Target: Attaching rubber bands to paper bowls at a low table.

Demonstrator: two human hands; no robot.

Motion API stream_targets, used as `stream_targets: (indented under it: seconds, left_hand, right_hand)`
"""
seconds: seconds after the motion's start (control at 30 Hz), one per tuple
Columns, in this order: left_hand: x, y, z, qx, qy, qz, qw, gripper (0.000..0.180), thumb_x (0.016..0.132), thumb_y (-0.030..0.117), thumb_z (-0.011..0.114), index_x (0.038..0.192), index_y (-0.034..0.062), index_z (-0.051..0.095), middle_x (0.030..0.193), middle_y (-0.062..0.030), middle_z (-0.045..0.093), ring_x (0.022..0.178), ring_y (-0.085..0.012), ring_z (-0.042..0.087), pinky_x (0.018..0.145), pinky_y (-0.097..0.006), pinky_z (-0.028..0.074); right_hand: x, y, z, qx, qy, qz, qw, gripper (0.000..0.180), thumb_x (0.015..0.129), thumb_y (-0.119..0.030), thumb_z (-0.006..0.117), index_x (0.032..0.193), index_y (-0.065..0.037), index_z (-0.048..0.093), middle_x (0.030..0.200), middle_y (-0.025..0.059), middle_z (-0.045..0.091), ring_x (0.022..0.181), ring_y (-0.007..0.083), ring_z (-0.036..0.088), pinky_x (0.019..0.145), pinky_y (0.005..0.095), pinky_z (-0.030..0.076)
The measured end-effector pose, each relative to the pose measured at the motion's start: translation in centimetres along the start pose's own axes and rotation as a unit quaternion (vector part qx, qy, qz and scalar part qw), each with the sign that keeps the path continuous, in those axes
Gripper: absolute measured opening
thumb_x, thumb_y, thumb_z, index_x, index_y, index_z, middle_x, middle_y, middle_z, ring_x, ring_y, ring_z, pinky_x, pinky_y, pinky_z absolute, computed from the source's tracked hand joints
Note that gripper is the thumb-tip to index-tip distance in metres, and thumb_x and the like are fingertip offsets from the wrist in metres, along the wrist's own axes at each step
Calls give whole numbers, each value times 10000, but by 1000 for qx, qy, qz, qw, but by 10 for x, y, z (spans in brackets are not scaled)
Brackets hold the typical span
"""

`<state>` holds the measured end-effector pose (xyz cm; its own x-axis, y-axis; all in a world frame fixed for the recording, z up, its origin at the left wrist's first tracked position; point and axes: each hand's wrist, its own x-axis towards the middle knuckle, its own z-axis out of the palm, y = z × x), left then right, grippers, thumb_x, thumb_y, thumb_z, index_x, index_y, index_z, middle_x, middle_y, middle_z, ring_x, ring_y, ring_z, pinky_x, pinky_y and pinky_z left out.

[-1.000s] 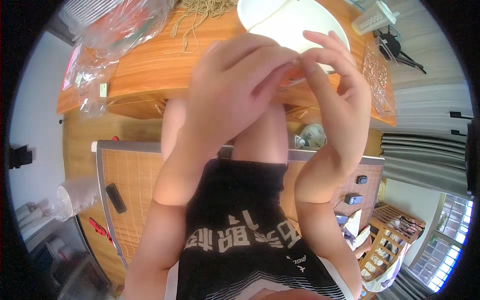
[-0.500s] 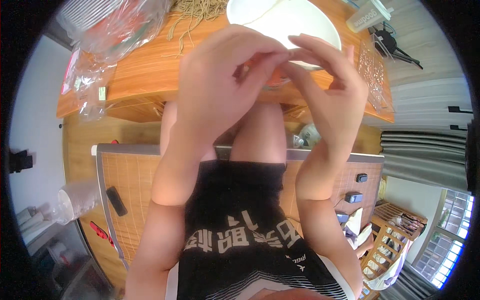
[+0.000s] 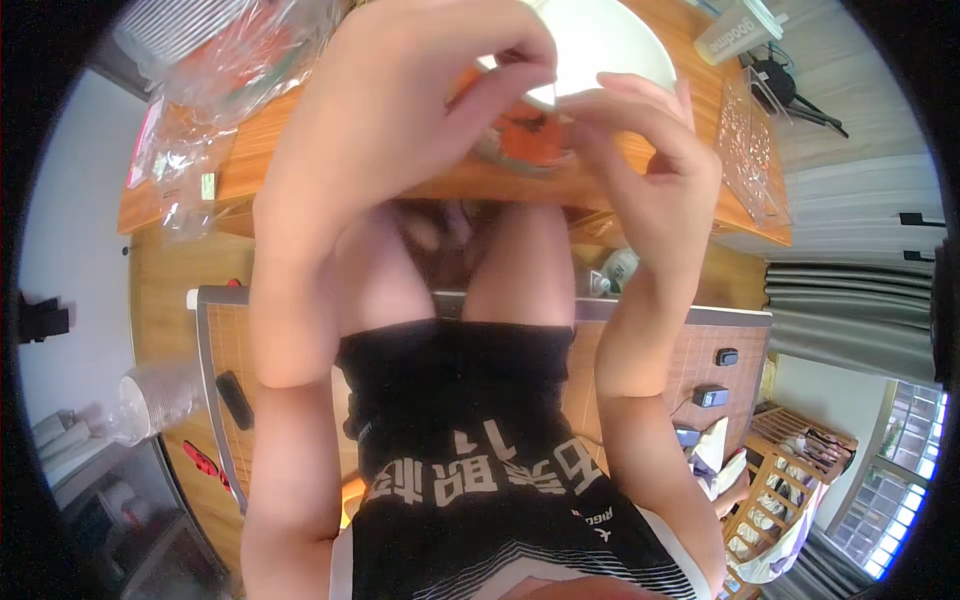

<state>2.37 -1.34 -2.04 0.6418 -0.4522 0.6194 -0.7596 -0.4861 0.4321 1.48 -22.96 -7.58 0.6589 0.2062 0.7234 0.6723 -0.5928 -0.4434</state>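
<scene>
Head view, listed from near to far. Black clothing [image 3: 455, 390], with pale lettering, on the seated person. Left hand [image 3: 400, 110]: raised over the near edge of the wooden table [image 3: 250, 160], thumb and forefinger tips drawn narrowly together; whether something thin is pinched there, cannot tell. Right hand [image 3: 655, 150]: facing it, thumb and forefinger tips likewise close together, other fingers loosely spread; contents of the pinch, cannot tell. Orange item [image 3: 537, 140], in clear wrapping: at the table's near edge, between the hands, beneath the left thumb and just beside the right fingertips; contact with either, cannot tell. White dish [image 3: 610, 45]: on the table, beyond the fingers, partly hidden by them. Clear plastic packaging [image 3: 255, 75]: on the table, to the left. Transparent sheet [image 3: 748, 150], dotted with small bits: near the table's right end. Lidded cup [image 3: 740, 35], pale: farther back, right of the dish.
</scene>
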Motion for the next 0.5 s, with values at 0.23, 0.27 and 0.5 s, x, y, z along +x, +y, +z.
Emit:
stream_targets:
  seconds: [0.23, 0.27, 0.5]
  left_hand:
    - [3, -8, 22, -116, 21, -25, 993, 155, 799, -47, 710, 892, 52, 636, 793, -64, 610, 678, -199, 581, 584, -297, 454]
    - [5, -19, 30, -115, 24, -26, 993, 155, 799, -47, 710, 892, 52, 636, 793, -64, 610, 678, -199, 581, 584, -297, 454]
    - [17, -27, 42, -194, 119, 181, 957, 89, 858, 4, 690, 897, 53, 627, 789, -69, 598, 660, -201, 566, 576, -294, 435]
  right_hand:
    - [-6, 9, 14, 50, 39, -80, 995, 169, 696, -121, 834, 845, -196, 809, 978, -44, 747, 1113, 213, 655, 1154, 542, 218]
    - [-5, 8, 16, 51, 38, -82, 995, 169, 696, -121, 834, 845, -196, 809, 978, -44, 747, 1113, 213, 655, 1154, 542, 218]
    - [-5, 20, 12, 25, 33, -128, 991, 196, 653, 1, 783, 816, -106, 793, 1037, 51, 715, 1083, 251, 648, 1138, 612, 218]
